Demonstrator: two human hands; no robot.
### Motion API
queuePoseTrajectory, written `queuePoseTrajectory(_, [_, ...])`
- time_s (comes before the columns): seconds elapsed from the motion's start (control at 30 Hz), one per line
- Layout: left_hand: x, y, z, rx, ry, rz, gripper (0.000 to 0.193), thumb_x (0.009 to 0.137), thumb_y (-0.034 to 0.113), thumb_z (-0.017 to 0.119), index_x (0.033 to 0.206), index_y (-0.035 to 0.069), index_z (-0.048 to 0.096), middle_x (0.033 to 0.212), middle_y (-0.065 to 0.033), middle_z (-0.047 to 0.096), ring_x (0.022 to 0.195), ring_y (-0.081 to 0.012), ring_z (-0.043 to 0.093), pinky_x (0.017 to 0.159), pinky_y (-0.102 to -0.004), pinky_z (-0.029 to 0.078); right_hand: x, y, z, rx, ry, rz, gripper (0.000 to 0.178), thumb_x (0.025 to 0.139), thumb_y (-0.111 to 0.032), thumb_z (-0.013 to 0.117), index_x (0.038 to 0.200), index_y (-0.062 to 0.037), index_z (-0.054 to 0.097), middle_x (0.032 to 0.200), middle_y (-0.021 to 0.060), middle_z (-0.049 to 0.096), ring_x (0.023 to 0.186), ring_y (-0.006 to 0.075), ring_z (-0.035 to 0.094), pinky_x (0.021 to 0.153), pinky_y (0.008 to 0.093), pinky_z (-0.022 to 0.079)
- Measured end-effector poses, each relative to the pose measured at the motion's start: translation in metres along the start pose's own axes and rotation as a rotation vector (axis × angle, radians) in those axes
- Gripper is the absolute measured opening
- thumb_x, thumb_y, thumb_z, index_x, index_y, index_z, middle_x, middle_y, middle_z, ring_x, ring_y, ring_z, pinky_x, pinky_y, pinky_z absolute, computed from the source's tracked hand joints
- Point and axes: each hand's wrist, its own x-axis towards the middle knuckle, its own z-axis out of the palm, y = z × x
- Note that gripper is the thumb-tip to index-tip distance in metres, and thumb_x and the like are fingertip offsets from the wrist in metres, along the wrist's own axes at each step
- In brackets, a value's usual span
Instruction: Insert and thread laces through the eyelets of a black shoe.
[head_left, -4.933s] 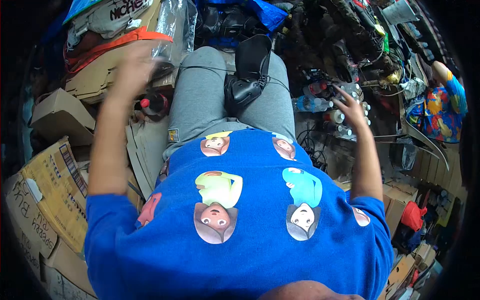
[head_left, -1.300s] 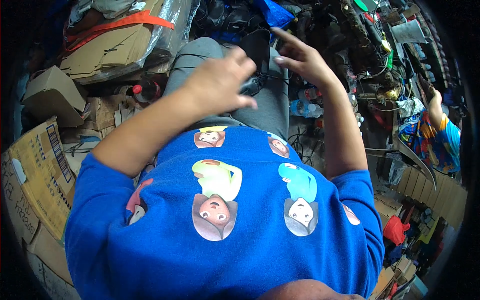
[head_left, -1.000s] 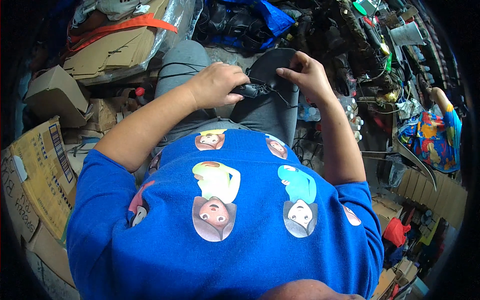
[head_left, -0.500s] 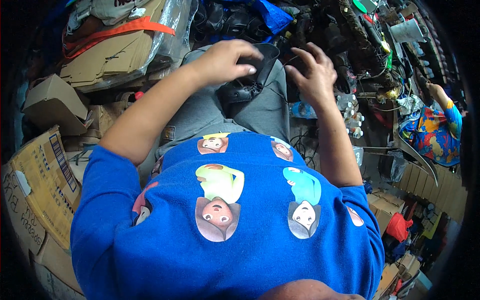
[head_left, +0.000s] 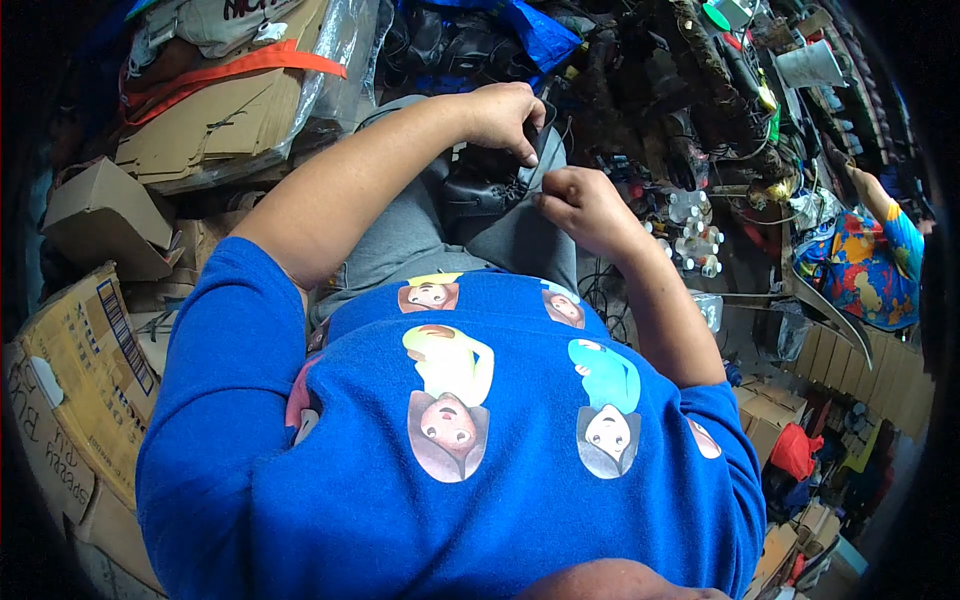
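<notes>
The right hand point(head_left: 585, 205), spread earlier, is now curled closed beside the black shoe point(head_left: 472, 196), upper centre. The left hand point(head_left: 508, 118) arches over the shoe; its grip I cannot tell.

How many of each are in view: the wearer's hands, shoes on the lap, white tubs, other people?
Hands: 2, left hand and right hand
Shoe on the lap: 1
White tub: 1
Other person, at right: 1
Total: 5

Dark lettering on cardboard box point(head_left: 42, 432), yellow panel point(head_left: 88, 385), pale cloth point(head_left: 215, 27)
</notes>
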Motion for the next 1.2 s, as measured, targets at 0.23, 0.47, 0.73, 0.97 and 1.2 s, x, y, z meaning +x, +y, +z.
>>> queuePoseTrajectory(0.23, [-0.001,-0.007,-0.019,-0.324,-0.228,0.015,0.03,0.068,0.017,0.075,0.089,0.002,0.06,0.078,-0.0071,0.063,0.077,-0.0174,0.059,0.072,-0.0319,0.046,-0.025,-0.009,-0.01,0.45,0.216,0.086,0.012,0.082,-0.011,0.064,0.079,0.0003,0.061,0.065,0.0002,0.044,0.062,0.0083,0.044,0.056,0.0252,0.038])
queuePoseTrajectory(0.47, [0.001,-0.01,-0.028,-0.328,-0.336,0.025,0.033,0.074,0.013,0.069,0.107,0.007,0.065,0.101,-0.0086,0.065,0.094,-0.0209,0.061,0.088,-0.033,0.045,-0.013,-0.006,-0.001,0.079,0.197,0.103,0.023,0.08,-0.004,0.06,0.1,-0.0086,0.068,0.079,0.0097,0.055,0.07,0.0206,0.058,0.064,0.0305,0.046])
queuePoseTrajectory(0.73, [-0.006,-0.006,-0.031,-0.298,-0.408,-0.104,0.037,0.078,0.009,0.064,0.115,0.009,0.063,0.106,-0.0094,0.066,0.095,-0.0186,0.061,0.089,-0.0311,0.045,-0.005,-0.005,0.001,-0.031,0.177,0.098,0.022,0.078,-0.007,0.06,0.098,-0.0083,0.069,0.08,0.012,0.057,0.073,0.0248,0.06,0.068,0.0333,0.048])
queuePoseTrajectory(0.97, [-0.007,-0.009,-0.03,-0.274,-0.392,-0.029,0.039,0.078,0.009,0.065,0.116,0.009,0.061,0.106,-0.0093,0.066,0.094,-0.0184,0.061,0.088,-0.0314,0.045,-0.005,-0.012,0.014,-0.155,0.265,0.07,0.021,0.076,-0.01,0.061,0.095,-0.0103,0.069,0.078,0.0133,0.058,0.072,0.029,0.061,0.067,0.0348,0.049])
queuePoseTrajectory(1.2, [0.004,-0.009,-0.023,-0.26,-0.363,0.051,0.038,0.072,0.015,0.072,0.108,0.008,0.063,0.106,-0.0116,0.059,0.101,-0.0247,0.055,0.089,-0.0352,0.043,-0.001,0.018,0.017,0.119,0.181,0.12,0.024,0.079,-0.007,0.064,0.102,-0.013,0.069,0.083,0.0074,0.057,0.079,0.0191,0.059,0.069,0.0299,0.046])
